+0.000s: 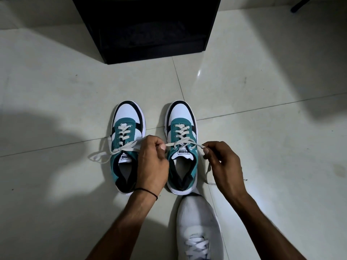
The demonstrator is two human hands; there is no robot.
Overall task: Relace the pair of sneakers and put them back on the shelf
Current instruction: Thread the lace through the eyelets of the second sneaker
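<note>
Two teal, white and black sneakers stand side by side on the tiled floor, toes pointing away from me. The left sneaker (pixel 125 136) has loose white lace ends trailing off to its left. The right sneaker (pixel 181 136) is laced up to its top eyelets. My left hand (pixel 152 166) pinches one end of the right sneaker's lace (pixel 183 143) and covers the left sneaker's inner side. My right hand (pixel 223 162) pinches the other end, which hangs down beside the shoe. The lace is pulled taut between both hands.
A black shelf unit (pixel 150 29) stands on the floor straight ahead, its open lower compartment dark. My own foot in a white sneaker (pixel 199 228) rests just behind the right sneaker's heel. A dark chair leg (pixel 300 4) shows at top right.
</note>
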